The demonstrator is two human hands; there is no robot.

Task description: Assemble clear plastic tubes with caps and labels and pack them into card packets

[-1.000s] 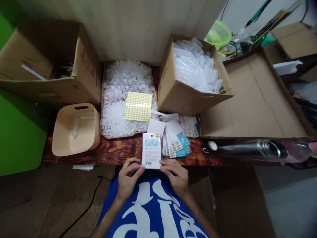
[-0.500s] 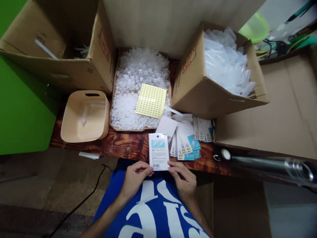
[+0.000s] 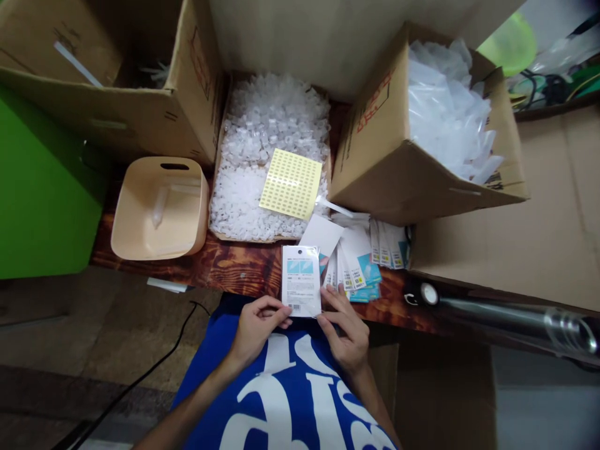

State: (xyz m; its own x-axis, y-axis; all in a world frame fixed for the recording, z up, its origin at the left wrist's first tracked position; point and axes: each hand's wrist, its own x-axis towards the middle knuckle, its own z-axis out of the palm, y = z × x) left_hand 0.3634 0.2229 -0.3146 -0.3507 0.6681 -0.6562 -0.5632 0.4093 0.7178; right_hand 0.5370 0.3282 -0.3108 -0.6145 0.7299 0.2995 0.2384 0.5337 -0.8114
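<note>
A white printed packet (image 3: 300,281) with two blue pictures, a barcode and a hang hole lies at the table's front edge, its surface glossy like clear film. My left hand (image 3: 259,320) pinches its lower left corner between thumb and fingers. At the lower right corner, my right hand (image 3: 345,331) grips the packet with the thumb, its other fingers along the right edge. Just right of the packet, white and blue cards (image 3: 359,262) lie in a fanned pile. A yellow sheet of small stickers (image 3: 290,183) rests on a tray of small clear and white plastic pieces (image 3: 244,203).
A cream plastic bin (image 3: 187,247) holding a clear tube-like piece stands at the left. Behind it is a cardboard box (image 3: 140,119). At the right, another cardboard box (image 3: 375,175) overflows with clear plastic sleeves (image 3: 440,106). A metal cylinder (image 3: 506,315) lies along the right front edge.
The camera view has shifted slightly. My right hand's fingers have moved up along the packet's right edge and spread a little. My left hand keeps its pinch.
</note>
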